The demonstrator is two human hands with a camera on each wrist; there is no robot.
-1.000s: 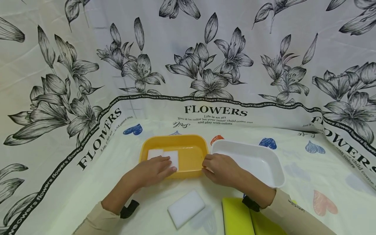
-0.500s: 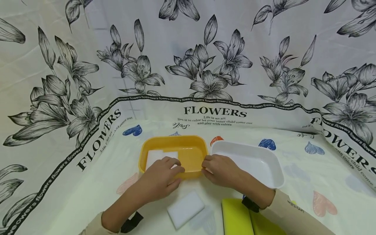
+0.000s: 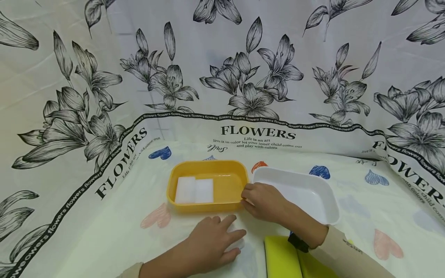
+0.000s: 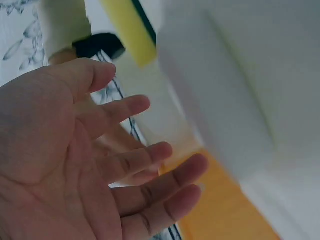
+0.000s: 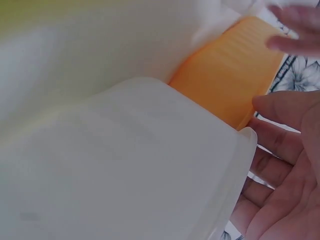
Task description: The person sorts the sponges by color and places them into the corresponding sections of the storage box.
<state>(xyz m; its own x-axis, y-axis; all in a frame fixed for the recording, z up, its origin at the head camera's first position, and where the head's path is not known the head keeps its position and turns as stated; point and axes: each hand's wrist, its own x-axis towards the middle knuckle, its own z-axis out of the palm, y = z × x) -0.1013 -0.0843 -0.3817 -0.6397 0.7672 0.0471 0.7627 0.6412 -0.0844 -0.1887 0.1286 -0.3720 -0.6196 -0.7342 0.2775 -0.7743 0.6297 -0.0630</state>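
Observation:
A yellow tray stands on the cloth, with two white sponge blocks lying side by side in its left half. My right hand pinches the tray's right rim; the right wrist view shows the thumb against it. In front of the tray, my left hand hovers with fingers spread over a third white sponge block, mostly hidden beneath it. The left wrist view shows that block close to the fingers, and the palm holds nothing. Contact cannot be told.
A white tray adjoins the yellow one on the right, partly behind my right forearm. Yellow sponges lie at the front, under that forearm. A flower-printed curtain hangs behind the heart-patterned cloth.
My left hand has left the white blocks in the yellow tray and moved toward me and right, over the loose block. The right hand stays on the tray rim.

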